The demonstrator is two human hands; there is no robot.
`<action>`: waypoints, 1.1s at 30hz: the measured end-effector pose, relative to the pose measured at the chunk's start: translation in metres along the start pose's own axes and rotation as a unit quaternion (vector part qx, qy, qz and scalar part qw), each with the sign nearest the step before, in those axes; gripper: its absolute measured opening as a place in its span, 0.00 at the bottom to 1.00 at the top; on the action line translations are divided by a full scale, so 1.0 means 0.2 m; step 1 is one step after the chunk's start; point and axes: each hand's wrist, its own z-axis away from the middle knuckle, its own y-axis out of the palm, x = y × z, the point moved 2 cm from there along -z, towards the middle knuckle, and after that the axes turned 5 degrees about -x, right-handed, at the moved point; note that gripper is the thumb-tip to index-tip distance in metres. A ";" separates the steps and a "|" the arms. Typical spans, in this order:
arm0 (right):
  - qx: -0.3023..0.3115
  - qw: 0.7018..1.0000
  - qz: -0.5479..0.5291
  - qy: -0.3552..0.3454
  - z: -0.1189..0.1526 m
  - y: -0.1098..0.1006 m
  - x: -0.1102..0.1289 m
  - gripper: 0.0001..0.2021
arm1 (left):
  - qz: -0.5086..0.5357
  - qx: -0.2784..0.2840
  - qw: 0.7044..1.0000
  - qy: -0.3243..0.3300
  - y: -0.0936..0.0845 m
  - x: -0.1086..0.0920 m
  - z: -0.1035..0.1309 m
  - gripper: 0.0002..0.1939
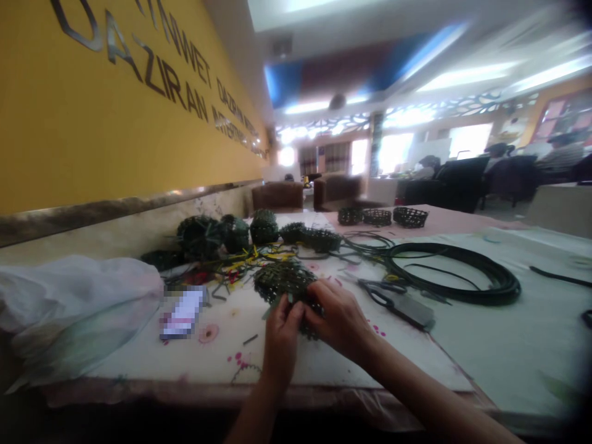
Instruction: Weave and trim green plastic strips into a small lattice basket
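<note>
A dark green woven basket (282, 277) with an open lattice rests on the flower-patterned table cover, right in front of me. My left hand (283, 324) pinches its near edge, where a short green strip pokes out beside the fingers. On the basket's right side, my right hand (335, 311) has its fingers curled onto the weave, the fingertips close to those of the left. Both hands hide the near part of the basket. Scissors (377, 293) lie to the right of my right hand, by a flat grey tool (414, 310).
A coil of dark green strip (504, 290) lies at the right. Several woven pieces (198, 237) stand at the back left, and three small baskets (377, 217) farther back. Yellow and green scraps (256, 254) are strewn behind the basket. White plastic (83, 302) is bunched at the left.
</note>
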 end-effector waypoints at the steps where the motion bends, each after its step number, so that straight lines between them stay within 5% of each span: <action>1: 0.008 1.000 -0.006 0.008 0.00 -0.01 0.00 0.06 | -0.016 0.009 1.000 0.011 -0.01 0.00 0.00 0.13; 8: 0.028 0.999 -0.019 0.041 -0.01 -0.04 -0.01 0.07 | -0.131 0.060 0.985 0.093 -0.04 -0.03 0.02 0.12; 18: 0.034 0.998 -0.017 0.052 0.00 -0.05 -0.04 0.08 | -0.180 0.050 0.971 0.151 -0.01 0.00 0.02 0.10; 24: 0.020 0.999 -0.042 0.023 0.02 -0.04 -0.08 0.07 | -0.135 0.094 0.978 0.127 -0.03 0.05 0.02 0.14; 33: 0.034 0.995 -0.092 -0.002 0.02 -0.03 -0.12 0.07 | -0.064 0.042 0.995 0.056 -0.03 0.12 -0.04 0.17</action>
